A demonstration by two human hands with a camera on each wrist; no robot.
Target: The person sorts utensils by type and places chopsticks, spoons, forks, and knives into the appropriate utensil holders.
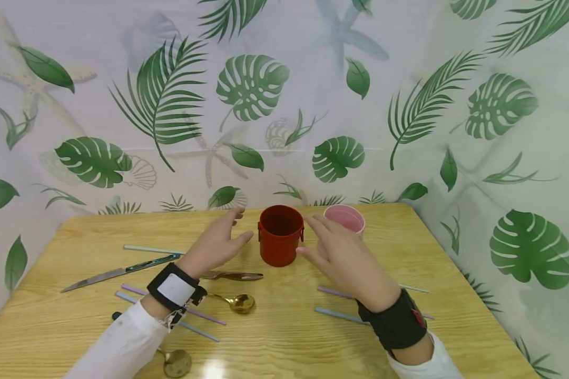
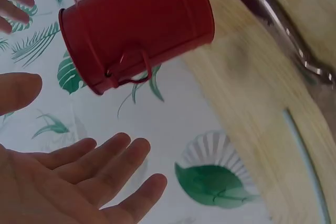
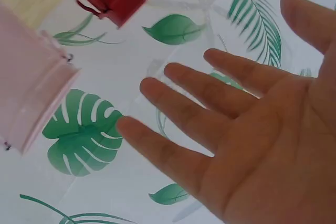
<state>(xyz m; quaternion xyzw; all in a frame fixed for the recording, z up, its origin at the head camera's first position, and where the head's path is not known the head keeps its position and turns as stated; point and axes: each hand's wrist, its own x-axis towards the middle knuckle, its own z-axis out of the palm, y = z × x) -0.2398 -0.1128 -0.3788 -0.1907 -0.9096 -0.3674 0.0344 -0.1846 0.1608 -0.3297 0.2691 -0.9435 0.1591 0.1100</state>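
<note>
A small red bucket (image 1: pixel 278 247) with looped side handles stands upright at the back of the table, between my two hands. My left hand (image 1: pixel 215 243) hovers to its left, fingers extended and thumb apart. To its right, my right hand (image 1: pixel 348 256) is held in the air with fingers spread, partly covering a pink bucket (image 1: pixel 348 215) behind it. Both palms appear bare in the wrist views, and neither hand visibly touches the red bucket (image 2: pixel 144 22).
Left on the wooden table (image 1: pixel 284 337) lie a knife (image 1: pixel 118 273), a bronze-coloured utensil (image 1: pixel 239 275), gold spoons (image 1: pixel 241 303) and straws (image 1: pixel 200 316). More straws (image 1: pixel 336 313) lie under the right forearm. A leaf-patterned sheet (image 1: pixel 275 173) rises behind the table.
</note>
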